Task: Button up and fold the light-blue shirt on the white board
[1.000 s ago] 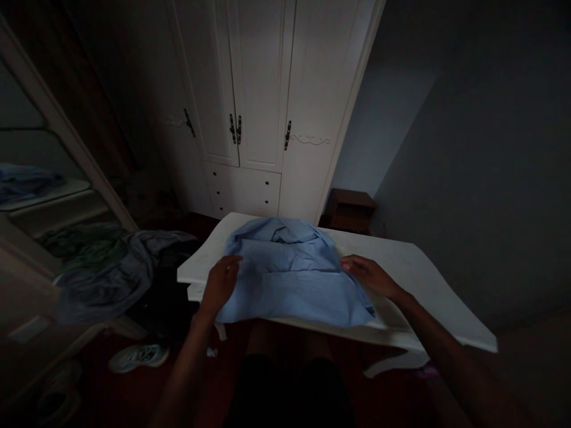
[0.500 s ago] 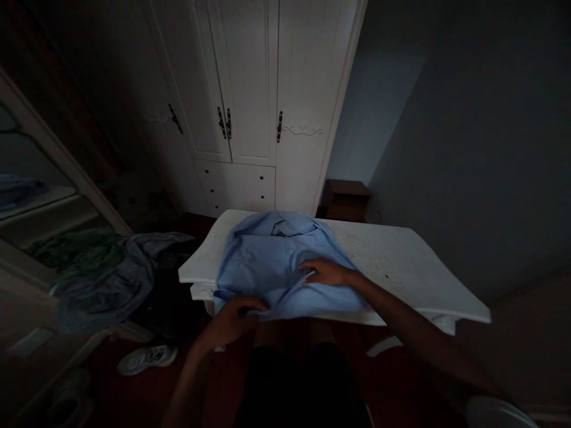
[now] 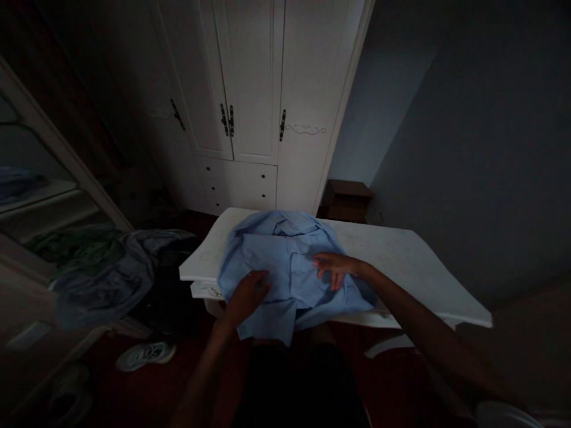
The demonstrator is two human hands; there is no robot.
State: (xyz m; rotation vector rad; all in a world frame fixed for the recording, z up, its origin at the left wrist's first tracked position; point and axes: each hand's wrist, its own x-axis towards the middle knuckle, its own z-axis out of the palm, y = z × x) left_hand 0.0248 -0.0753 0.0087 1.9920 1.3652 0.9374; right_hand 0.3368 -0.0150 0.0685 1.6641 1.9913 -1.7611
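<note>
A light blue shirt (image 3: 272,255) lies bunched on a small white table (image 3: 414,267), its collar toward the wardrobe and a sleeve end hanging over the near edge. My left hand (image 3: 247,294) rests on the shirt's near left part with its fingers curled on the cloth. On the right half of the shirt lies my right hand (image 3: 334,267), fingers spread and pressing the fabric down. The room is dim.
A white wardrobe (image 3: 263,101) with drawers stands behind the table. A dark wooden nightstand (image 3: 345,199) sits at its right. Grey and green clothes (image 3: 102,267) pile up on the left, with a white shoe (image 3: 145,353) on the dark red floor.
My left hand has moved from the shirt's left edge down to its near edge and back onto the cloth. My right hand slid in from the right edge. A sleeve now hangs over the table's edge.
</note>
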